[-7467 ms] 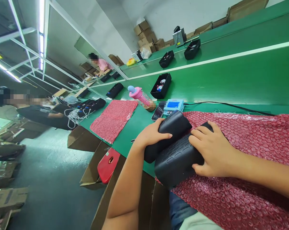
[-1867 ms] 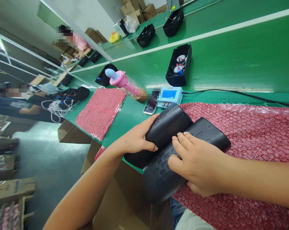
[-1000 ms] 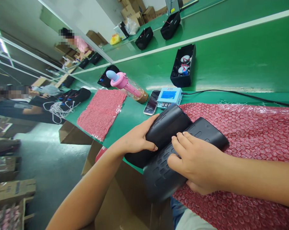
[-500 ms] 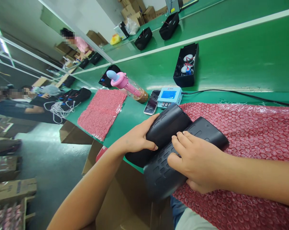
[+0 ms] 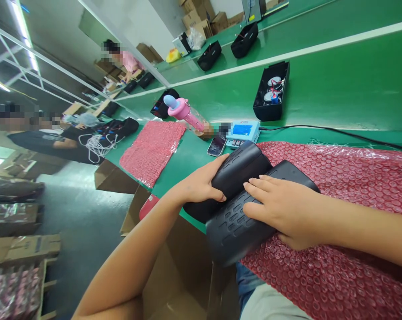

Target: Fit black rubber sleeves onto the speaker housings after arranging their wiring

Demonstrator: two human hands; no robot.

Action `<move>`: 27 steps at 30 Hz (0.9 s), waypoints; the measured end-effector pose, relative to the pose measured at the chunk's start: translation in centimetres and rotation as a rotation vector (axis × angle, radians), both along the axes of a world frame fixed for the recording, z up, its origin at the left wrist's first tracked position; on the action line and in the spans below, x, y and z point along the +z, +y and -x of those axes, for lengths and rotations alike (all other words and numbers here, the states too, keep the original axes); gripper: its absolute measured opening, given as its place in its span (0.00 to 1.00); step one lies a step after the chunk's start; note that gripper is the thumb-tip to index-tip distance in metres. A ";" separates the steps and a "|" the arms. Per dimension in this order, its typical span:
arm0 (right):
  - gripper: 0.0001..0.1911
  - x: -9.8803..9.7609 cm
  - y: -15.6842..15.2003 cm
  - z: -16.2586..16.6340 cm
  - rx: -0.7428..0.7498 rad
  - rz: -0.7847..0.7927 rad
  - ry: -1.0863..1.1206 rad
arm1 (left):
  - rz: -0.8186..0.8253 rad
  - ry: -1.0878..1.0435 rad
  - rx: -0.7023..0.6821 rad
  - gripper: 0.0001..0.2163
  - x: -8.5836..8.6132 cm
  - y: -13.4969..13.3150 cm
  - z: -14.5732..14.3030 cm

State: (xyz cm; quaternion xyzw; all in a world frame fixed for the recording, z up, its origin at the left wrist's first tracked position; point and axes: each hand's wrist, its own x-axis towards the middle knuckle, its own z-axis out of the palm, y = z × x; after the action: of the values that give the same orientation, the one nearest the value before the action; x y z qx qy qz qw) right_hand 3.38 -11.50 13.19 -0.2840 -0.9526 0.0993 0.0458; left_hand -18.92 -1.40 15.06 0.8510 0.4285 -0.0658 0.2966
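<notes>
My left hand [image 5: 205, 180] is closed around a black plastic speaker shell [image 5: 244, 162], its thumb on the side facing me. My right hand [image 5: 280, 206] lies over a second black speaker shell [image 5: 232, 222] and grips it; its fingers cross the top and the underside is hidden. Oval ridges and small mesh patches mark this second shell. The two shells sit side by side, slanted, above red bubble wrap [image 5: 360, 178]. Just beyond them are a light-blue device with a screen [image 5: 242, 131] and a phone [image 5: 216, 146].
A pink-lidded bottle [image 5: 184, 113] and another bubble-wrap sheet [image 5: 154, 151] are on the left of the green bench. An open speaker box [image 5: 270, 93] with wired drivers stands behind the device's black cable [image 5: 337, 131]. Cartons [image 5: 116, 175] sit below the bench edge. Other people work at far left.
The view has shifted, so the background sits farther right. My right hand's fingers have straightened somewhat over the second shell. Both shells stay in my hands, side by side.
</notes>
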 end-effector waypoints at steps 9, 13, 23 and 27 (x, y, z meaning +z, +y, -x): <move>0.35 -0.7 -0.3 0.2 -0.006 -0.091 0.057 | 0.016 -0.003 -0.016 0.46 0.0 0.2 0.0; 0.34 -0.7 -0.2 0.3 -0.016 -0.104 0.068 | 0.001 0.004 -0.045 0.44 0.2 0.2 -0.1; 0.34 -0.8 0.2 0.3 -0.016 -0.105 0.112 | -0.056 0.110 -0.024 0.45 0.5 -0.2 -0.4; 0.33 -0.9 0.3 0.2 -0.012 -0.103 0.110 | -0.076 0.141 -0.039 0.46 0.6 -0.1 -0.5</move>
State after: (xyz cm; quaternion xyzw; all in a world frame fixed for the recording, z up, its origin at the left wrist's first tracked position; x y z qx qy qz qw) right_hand 3.14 -11.24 12.30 -0.2811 -0.9507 0.0652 0.1133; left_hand -18.46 -1.54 15.64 0.8630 0.4339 -0.1149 0.2319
